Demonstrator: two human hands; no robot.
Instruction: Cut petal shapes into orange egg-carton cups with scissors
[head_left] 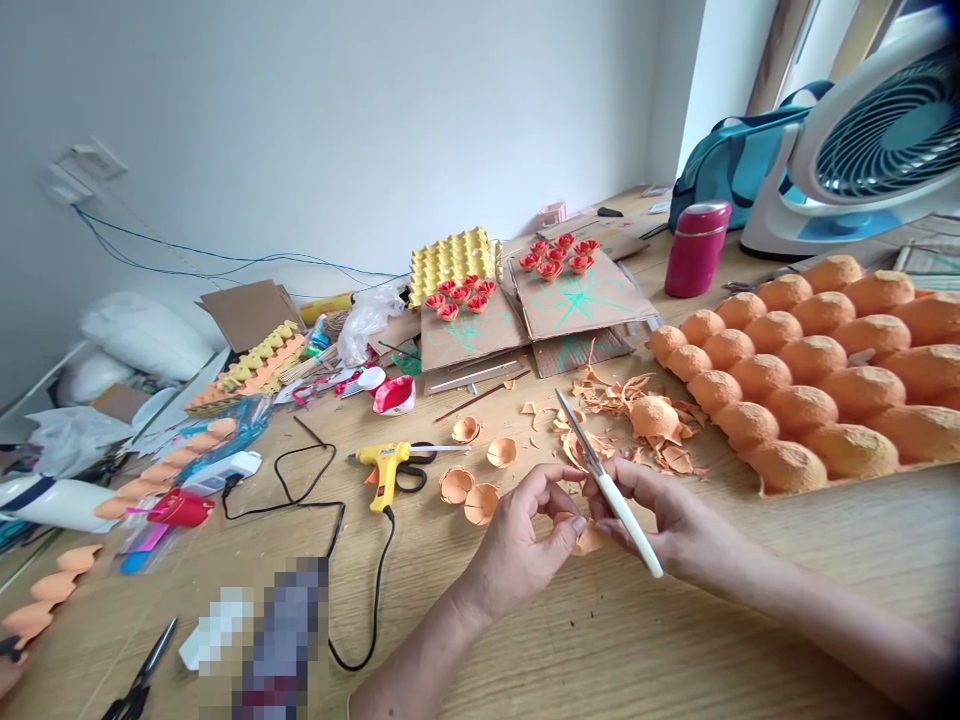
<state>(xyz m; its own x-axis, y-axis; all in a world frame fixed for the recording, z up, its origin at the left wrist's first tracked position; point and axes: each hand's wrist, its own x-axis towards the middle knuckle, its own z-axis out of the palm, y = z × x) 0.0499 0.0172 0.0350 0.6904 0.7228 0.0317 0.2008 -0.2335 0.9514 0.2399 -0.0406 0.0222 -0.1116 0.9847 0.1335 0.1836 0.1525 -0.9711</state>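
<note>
My right hand (664, 510) grips white-handled scissors (626, 525), seen almost edge-on with their blades pointing up and away. Between the thumb and fingers of my left hand (521, 530) is an orange egg-carton cup (587, 537), partly hidden by both hands. The scissors pass close above this cup; whether they touch it cannot be seen. Several trimmed cups (502, 453) lie just beyond my left hand. Orange carton scraps (592, 400) are heaped past the blades, with an uncut-looking carton piece (654, 417) among them.
A large orange egg tray (795, 362) stands at right. Left of my hands lie a yellow glue gun (386, 475) and its black cord. Cardboard sheets (574, 300) with red flowers (550, 268) sit behind. A pink tumbler (697, 248), fan (885, 140) and black scissors (146, 670) surround.
</note>
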